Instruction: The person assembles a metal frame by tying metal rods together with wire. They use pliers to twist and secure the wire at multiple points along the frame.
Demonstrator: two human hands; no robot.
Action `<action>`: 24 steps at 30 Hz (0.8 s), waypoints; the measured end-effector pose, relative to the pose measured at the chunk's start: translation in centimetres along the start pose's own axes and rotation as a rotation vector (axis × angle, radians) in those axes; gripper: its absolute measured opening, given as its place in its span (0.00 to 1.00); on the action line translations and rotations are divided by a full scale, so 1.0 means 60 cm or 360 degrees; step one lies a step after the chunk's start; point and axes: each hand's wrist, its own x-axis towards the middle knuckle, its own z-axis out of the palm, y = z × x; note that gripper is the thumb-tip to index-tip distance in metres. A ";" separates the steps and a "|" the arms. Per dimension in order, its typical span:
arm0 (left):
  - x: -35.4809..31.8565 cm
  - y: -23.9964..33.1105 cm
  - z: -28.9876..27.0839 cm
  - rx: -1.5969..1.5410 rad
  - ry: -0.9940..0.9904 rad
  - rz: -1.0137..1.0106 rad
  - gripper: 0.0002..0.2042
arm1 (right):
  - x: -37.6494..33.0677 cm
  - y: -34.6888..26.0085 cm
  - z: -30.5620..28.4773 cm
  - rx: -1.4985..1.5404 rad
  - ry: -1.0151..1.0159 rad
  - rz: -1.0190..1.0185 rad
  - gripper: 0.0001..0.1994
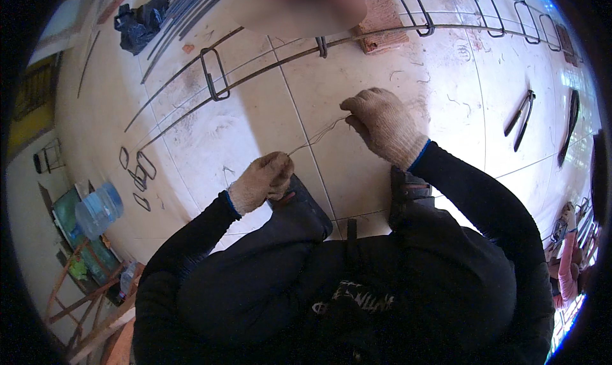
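Note:
Both my hands wear beige knit gloves with blue cuffs. A thin length of tie wire (325, 133) spans the gap between them, looking doubled or loosely paired. My left hand (262, 181), by my left foot, is closed on its lower end. Higher up and to the right, my right hand (384, 123) pinches the other end between thumb and fingers. Beyond them runs a long rebar frame (280, 63) with rectangular stirrups; one dark stirrup (215, 75) hangs on it at the left, another (322, 46) near the middle.
Red bricks (382, 41) prop the frame. Pincers (521, 119) and a dark wire bundle (569, 128) lie on the right. Loose stirrups (138, 174) rest at left, near a clear water jug (99, 210). Rebar rods (191, 14) and a black bag (141, 24) lie far left. Another person (566, 263) is at right.

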 end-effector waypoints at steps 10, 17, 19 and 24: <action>0.013 -0.030 -0.079 0.0264 -0.0179 -0.0194 0.22 | -0.018 0.005 -0.024 -0.0156 -0.0153 0.0105 0.08; 0.030 0.059 0.030 0.0688 -0.0115 0.0104 0.24 | -0.018 -0.013 -0.029 -0.0229 -0.0271 -0.0124 0.08; 0.020 0.104 0.079 0.1042 -0.0211 -0.0113 0.23 | -0.011 -0.023 -0.029 -0.0069 -0.0244 -0.0169 0.07; 0.026 0.071 0.091 0.1100 0.0304 0.0476 0.18 | 0.000 -0.015 -0.041 -0.0197 -0.0187 -0.0200 0.07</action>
